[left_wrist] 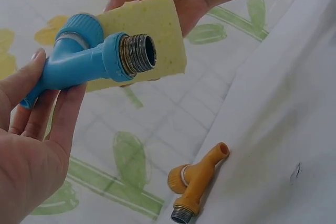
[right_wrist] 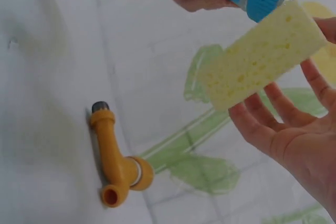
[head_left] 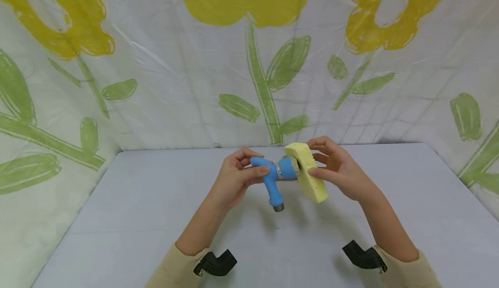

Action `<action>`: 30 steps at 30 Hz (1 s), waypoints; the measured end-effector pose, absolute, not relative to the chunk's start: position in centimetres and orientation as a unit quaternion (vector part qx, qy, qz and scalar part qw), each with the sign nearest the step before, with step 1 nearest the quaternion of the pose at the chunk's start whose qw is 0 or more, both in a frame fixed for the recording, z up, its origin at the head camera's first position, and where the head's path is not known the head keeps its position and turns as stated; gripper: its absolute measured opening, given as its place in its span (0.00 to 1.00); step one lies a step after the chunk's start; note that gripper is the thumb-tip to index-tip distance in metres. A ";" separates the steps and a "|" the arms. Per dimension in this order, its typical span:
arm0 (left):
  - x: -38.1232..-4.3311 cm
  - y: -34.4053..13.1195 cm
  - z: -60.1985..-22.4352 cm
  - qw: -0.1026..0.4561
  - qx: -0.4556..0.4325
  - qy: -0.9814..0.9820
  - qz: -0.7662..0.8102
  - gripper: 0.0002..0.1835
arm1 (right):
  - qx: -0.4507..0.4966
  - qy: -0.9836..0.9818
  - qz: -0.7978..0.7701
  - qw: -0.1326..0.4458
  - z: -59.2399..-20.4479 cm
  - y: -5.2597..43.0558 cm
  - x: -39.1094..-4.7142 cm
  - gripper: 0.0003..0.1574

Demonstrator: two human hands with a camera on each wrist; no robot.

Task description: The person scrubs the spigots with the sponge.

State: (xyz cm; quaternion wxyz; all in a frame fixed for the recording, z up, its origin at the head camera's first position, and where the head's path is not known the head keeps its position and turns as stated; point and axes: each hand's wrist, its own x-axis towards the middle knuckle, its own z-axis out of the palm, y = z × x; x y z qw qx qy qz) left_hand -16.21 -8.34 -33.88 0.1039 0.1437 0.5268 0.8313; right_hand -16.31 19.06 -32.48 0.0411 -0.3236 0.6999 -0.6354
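A blue plastic faucet (head_left: 270, 184) with a ribbed knob and a threaded metal end is held up above the table, its threaded end angled down. My left hand (head_left: 235, 177) grips its spout end between thumb and fingers. A pale yellow sponge (head_left: 315, 188) is in my right hand (head_left: 343, 173), thumb on one side and fingers on the other. The sponge's broad face is against the end of the knob (left_wrist: 86, 29). In the right wrist view the sponge's pores show, and the fingers support it from below.
An orange faucet (left_wrist: 199, 179) of the same shape lies on the white table (head_left: 136, 201) near its back edge, mostly hidden behind the blue one in the head view. Behind the table hangs a white sheet (head_left: 167, 84) with painted yellow flowers and green leaves.
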 end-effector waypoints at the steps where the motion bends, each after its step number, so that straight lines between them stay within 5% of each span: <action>1: -16.2 -8.3 -33.9 0.104 0.147 0.532 0.827 0.20 | -0.322 0.703 -0.632 0.036 -32.4 19.0 -16.3 0.30; 21: -16.2 -7.9 -33.6 0.051 0.075 0.567 0.819 0.13 | -0.330 0.734 -0.593 -0.042 -32.1 17.8 -15.5 0.34; 30: -16.4 -8.3 -33.9 0.071 0.075 0.508 0.855 0.14 | -0.337 0.701 -0.629 -0.017 -32.7 18.2 -16.1 0.35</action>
